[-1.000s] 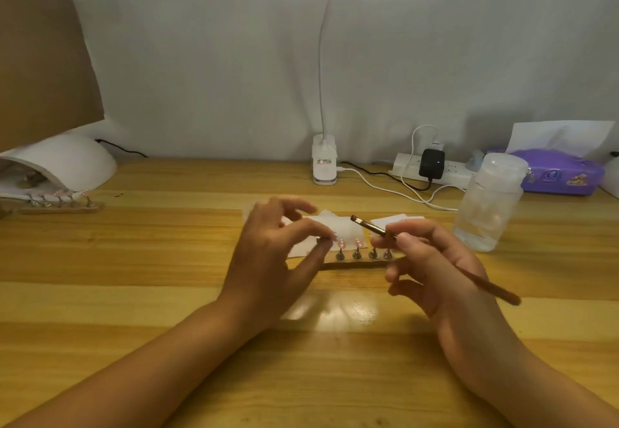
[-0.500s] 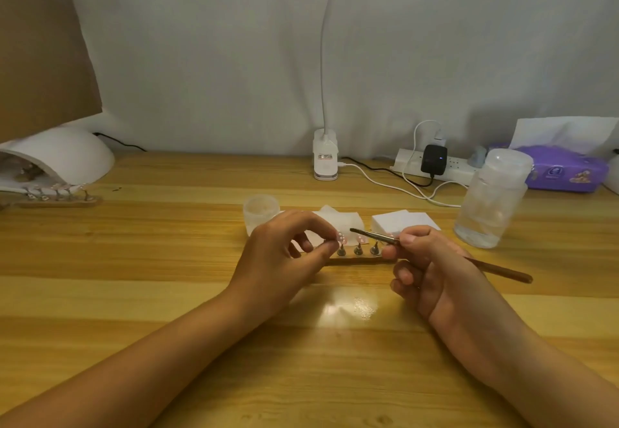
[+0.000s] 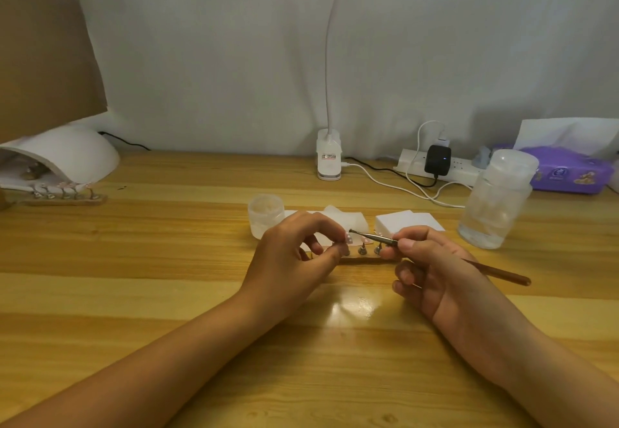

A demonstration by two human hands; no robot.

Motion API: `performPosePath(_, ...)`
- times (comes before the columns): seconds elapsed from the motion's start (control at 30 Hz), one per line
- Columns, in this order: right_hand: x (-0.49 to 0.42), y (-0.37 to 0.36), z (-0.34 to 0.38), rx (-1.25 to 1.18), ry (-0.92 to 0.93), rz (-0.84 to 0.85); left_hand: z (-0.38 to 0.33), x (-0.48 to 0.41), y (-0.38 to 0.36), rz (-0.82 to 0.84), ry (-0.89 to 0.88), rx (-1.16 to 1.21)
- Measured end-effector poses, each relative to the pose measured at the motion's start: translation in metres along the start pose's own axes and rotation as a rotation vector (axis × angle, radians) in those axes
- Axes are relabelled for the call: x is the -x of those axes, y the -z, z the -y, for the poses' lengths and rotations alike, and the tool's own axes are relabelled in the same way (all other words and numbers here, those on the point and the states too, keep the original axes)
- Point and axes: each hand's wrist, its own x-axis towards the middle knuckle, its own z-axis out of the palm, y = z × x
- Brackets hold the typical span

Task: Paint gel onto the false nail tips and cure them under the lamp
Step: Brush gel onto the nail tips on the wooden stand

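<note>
Head view looks down on a wooden table (image 3: 160,293), where both hands meet over a wooden strip (image 3: 365,259) that carries false nail tips on small metal stands. The left hand (image 3: 291,260) curls thumb and forefinger around the leftmost nail tip (image 3: 348,237), pinching it at the strip's left end. The right hand (image 3: 432,273) grips a gel brush (image 3: 371,236) between thumb and fingers. Its bristle end lies at that tip, though contact cannot be told, and its brown handle sticks out to the right. Just behind the hands sit a frosted jar (image 3: 266,214) and white pads (image 3: 410,221), with a clear bottle (image 3: 495,203) to the right. Far left, a white curing lamp (image 3: 67,152) has a second strip (image 3: 65,197) of tips at its mouth.
</note>
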Motion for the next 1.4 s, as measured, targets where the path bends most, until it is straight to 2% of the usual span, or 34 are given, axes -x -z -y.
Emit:
performPosePath(0.5,0.0018,0.0009,-0.0003,0.049,0.002,0.073,0.0001,-0.0005,-0.0004,0.000,-0.003,-0.004)
performPosePath(1.0,-0.0035,0.0033,-0.0039,0.061,-0.005,0.054,-0.0017,-0.0012,0.0003,-0.016,0.009,-0.007)
performPosePath(1.2,-0.0052,0.0040,-0.0003,-0.059,-0.041,-0.107,-0.0025,-0.0005,0.0013,-0.020,0.008,-0.021)
performPosePath(1.4,-0.0032,0.0059,0.0010,-0.095,-0.044,-0.094,-0.0036,0.0009,0.0009,-0.010,-0.061,-0.050)
